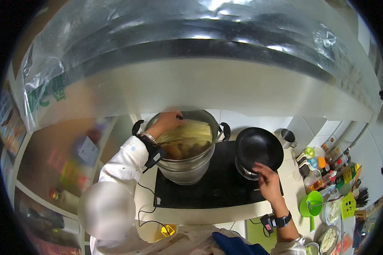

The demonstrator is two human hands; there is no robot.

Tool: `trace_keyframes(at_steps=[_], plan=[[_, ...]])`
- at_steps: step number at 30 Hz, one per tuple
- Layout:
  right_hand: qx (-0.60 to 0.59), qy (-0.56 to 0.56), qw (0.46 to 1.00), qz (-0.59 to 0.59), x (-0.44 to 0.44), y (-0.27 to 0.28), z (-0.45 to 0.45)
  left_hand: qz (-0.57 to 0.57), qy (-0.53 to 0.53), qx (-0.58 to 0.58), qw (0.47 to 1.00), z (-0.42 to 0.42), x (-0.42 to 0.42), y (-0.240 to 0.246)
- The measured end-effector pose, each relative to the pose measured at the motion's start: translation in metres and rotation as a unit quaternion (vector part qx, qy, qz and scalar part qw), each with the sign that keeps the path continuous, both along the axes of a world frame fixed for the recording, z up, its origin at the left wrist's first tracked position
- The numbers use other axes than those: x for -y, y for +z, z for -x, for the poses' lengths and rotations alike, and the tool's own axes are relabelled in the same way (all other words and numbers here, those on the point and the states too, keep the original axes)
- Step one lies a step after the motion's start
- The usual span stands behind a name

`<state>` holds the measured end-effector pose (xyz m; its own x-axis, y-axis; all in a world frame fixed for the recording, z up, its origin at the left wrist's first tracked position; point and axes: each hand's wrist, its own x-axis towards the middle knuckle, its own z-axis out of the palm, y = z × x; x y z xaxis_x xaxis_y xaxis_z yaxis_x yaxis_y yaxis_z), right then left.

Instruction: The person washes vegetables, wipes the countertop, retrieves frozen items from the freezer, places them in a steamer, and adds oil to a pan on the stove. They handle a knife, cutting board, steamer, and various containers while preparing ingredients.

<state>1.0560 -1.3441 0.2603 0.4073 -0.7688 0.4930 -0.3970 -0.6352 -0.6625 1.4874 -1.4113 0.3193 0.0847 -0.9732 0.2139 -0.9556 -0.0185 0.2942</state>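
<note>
At the left of the cooktop stands a steel steamer pot with black side handles. A transparent lid appears to cover it, and yellowish strips of food and a brown piece show inside. My left hand reaches over the pot, its fingers around a small black knob; the fingertips are partly hidden. On the right burner a black frying pan sits tilted. My right hand hovers by the pan's near rim, fingers bent and apart, holding nothing visible; whether it touches the rim is unclear.
Plastic film hangs over the range hood above. A steel mug, several seasoning bottles, a green ladle-like cup and a bowl of pale shreds line the right counter. A cable trails from my left wrist across the counter edge.
</note>
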Motion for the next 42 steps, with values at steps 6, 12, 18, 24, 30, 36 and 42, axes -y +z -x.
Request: trace_keyframes(at_steps=[6,12,18,24,30,36,42], plan=[[0.099,-0.091,0.986,-0.095,-0.045,-0.049,0.052,0.03,-0.018,-0.018,0.999,-0.001,-0.004,0.001],[0.094,-0.166,0.968,-0.164,-0.11,-0.087,0.077,0.041,0.006,0.022,0.999,0.001,-0.005,0.0],[0.096,-0.212,0.943,-0.239,-0.171,-0.104,0.11,0.014,-0.015,0.027,0.999,-0.015,0.007,-0.006],[0.117,-0.286,0.933,-0.183,-0.276,-0.111,0.201,0.056,-0.065,-0.076,0.993,0.023,-0.039,0.008],[0.265,-0.502,0.809,-0.155,-0.49,-0.139,0.342,0.217,-0.52,-0.035,0.826,0.298,-0.213,-0.025],[0.426,-0.7,0.571,-0.053,-0.714,-0.157,0.424,-0.5,-0.303,-0.563,0.585,0.638,-0.362,-0.125],[0.379,-0.82,0.429,0.029,-0.869,-0.136,0.487,-0.729,-0.449,-0.387,0.342,0.849,-0.542,-0.16]])
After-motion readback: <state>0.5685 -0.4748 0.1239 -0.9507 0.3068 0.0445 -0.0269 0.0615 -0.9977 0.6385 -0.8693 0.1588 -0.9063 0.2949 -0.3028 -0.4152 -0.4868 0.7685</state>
